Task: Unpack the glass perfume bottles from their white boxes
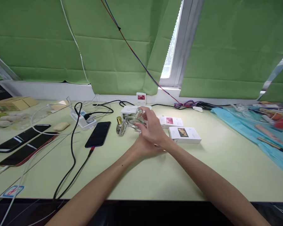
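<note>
Near the middle of the table, my right hand [153, 125] closes its thumb and fingers around a clear glass bottle [135, 119]. Crossing beneath my right wrist, my left hand [145, 146] is mostly covered, and its fingers are hidden. To the left of the glass bottle stands a small round glass bottle with a gold cap [120, 127]. A white box [129, 108] lies behind the bottles. Right of my hands are a white box with a pink picture [171, 121] and a white box with a flower picture [184, 135].
A white card with a red picture [141, 99] stands at the back. On the left are a plugged-in phone [98, 134], a power strip [83, 121], two more phones [28, 149] and loose cables. Blue sheeting [247, 127] with clutter covers the right side.
</note>
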A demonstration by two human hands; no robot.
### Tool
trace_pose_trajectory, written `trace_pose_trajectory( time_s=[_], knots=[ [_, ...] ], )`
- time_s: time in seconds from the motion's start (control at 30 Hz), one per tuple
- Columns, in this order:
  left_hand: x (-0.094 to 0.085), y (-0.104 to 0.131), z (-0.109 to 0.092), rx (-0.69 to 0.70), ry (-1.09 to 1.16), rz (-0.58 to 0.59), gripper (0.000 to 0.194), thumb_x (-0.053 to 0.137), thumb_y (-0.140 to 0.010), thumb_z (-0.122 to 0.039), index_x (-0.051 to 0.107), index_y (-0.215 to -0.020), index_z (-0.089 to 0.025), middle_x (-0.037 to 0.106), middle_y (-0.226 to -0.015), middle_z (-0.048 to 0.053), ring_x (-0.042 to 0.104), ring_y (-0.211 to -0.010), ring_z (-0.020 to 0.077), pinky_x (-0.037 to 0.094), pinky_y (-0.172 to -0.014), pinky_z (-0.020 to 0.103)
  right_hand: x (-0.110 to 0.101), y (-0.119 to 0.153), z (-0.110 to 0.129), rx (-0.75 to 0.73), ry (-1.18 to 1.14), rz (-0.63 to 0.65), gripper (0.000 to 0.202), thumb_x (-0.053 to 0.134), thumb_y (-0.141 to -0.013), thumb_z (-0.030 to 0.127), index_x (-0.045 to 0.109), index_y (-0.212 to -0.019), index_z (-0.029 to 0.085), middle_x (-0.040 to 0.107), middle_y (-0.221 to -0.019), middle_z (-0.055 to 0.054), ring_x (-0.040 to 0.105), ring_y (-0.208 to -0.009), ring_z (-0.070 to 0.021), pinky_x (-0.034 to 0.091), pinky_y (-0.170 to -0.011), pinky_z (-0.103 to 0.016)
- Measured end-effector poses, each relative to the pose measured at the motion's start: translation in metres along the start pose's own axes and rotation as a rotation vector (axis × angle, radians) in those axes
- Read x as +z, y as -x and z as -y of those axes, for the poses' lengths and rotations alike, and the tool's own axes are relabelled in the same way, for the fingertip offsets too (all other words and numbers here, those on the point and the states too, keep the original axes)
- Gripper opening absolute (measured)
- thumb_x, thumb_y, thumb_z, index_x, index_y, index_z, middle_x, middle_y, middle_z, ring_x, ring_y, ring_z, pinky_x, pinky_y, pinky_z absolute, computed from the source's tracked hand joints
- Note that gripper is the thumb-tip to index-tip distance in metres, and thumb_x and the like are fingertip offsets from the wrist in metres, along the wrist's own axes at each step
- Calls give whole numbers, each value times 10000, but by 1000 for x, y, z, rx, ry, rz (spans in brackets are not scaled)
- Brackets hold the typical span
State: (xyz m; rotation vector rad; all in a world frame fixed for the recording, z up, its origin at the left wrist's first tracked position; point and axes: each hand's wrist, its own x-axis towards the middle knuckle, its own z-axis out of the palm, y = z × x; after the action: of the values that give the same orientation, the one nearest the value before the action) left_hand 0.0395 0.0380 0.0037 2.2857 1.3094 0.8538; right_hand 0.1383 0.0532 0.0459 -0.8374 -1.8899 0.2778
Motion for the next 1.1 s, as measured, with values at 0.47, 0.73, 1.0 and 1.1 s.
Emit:
trace_pose_trajectory(
  time_s=[0.47, 0.73, 1.0, 1.1],
  knots=[
    [-4, -6, -4, -49, -205, 90, 508, 681, -779, -610, 613, -1092, -215, 649, -1082, 126, 614, -1082, 369, 510, -852, 453, -51, 25, -47, 141, 162, -267, 510, 610, -880, 286, 441, -1357, 222, 531, -811, 21, 507, -709, -176, 445, -696, -320],
    [-2, -6, -6, -111, -149, -13, 549, 681, -809, -560, 564, -1212, -206, 642, -1179, 144, 598, -1145, 368, 491, -908, 451, -49, 29, -54, 313, 108, -343, 552, 618, -872, 365, 442, -1366, 193, 511, -712, 68, 479, -572, -143, 416, -603, -282],
    [-3, -6, -10, -138, -117, -83, 524, 668, -840, -543, 552, -1229, -213, 630, -1149, 132, 589, -1124, 347, 494, -916, 443, -48, 34, -51, 314, 78, -390, 499, 613, -891, 366, 461, -1342, 214, 482, -712, 80, 460, -561, -126, 401, -581, -262],
    [-3, -6, -9, -135, -106, -114, 511, 662, -849, -549, 554, -1221, -215, 623, -1131, 127, 589, -1107, 340, 498, -913, 440, -47, 35, -49, 302, 86, -412, 459, 601, -904, 364, 470, -1321, 224, 484, -709, 79, 459, -560, -126, 398, -580, -261]
  ],
)
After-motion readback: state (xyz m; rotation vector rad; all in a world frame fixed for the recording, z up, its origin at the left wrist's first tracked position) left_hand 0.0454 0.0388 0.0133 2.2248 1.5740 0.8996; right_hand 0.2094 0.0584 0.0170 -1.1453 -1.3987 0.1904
